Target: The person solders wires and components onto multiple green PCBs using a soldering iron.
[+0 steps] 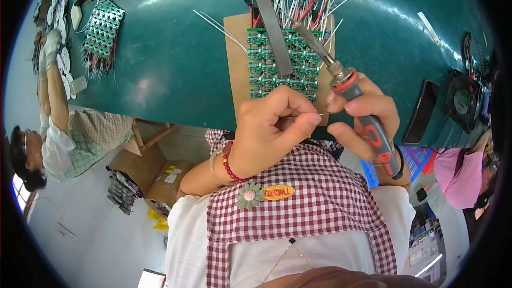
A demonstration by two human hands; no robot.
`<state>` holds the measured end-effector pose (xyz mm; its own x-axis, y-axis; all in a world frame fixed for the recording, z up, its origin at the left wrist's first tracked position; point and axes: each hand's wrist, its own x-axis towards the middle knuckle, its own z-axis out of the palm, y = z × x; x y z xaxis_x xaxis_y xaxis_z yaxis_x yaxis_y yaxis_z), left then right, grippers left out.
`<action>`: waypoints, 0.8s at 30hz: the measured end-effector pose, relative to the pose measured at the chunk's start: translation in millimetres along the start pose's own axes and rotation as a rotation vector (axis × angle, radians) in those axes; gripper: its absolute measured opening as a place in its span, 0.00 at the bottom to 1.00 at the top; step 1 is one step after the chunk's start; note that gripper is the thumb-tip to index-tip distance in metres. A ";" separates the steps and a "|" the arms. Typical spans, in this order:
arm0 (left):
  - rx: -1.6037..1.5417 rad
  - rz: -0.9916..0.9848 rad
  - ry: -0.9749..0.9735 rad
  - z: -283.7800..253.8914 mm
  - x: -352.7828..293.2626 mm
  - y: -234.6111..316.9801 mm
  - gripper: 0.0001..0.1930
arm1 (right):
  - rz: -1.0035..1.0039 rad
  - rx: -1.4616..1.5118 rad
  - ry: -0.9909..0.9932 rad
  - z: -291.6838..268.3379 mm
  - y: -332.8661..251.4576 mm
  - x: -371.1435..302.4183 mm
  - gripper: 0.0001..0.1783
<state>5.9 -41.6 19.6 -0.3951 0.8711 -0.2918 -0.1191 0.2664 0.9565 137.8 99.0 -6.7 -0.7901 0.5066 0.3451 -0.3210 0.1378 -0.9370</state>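
Observation:
My right hand (368,114) is wrapped round the grey and red handle of a soldering iron (380,141), whose metal tip points up and left over the boards. My left hand (280,128) is closed in a pinch on a thin wire (322,113). This wire spans the small gap toward my right fingertips; whether they touch it I cannot tell. Just beyond my hands, a panel of green circuit boards (256,69) rests on a brown board (237,48). Red, black and white leads (314,5) fan out from its far edge. A flat grey metal bar (269,21) lies across the panel.
A second circuit board panel (104,26) is at the far left, near a co-worker's gloved hand (52,42). On the right are a black phone (422,111), a black fan (461,98) and a white strip (428,28). Cardboard boxes (141,162) stand below the table's left side.

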 end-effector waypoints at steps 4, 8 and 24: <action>0.138 0.112 -0.036 1.0 -1.5 -3.4 0.06 | -0.011 -0.049 0.018 -5.8 -0.9 -2.8 0.20; 0.146 0.000 0.056 -10.0 -12.6 -13.4 0.05 | 0.119 0.003 0.101 -29.9 -3.8 -7.0 0.20; 0.663 0.458 0.461 -2.1 -29.2 -70.3 0.09 | 0.264 -0.001 0.231 -20.3 8.4 -47.0 0.13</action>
<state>23.9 -86.6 -39.1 -0.6151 0.7371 0.2800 0.6272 0.2421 0.7403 182.8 93.6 -31.8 -0.7069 0.7038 0.0699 -0.1210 -0.0230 -0.9924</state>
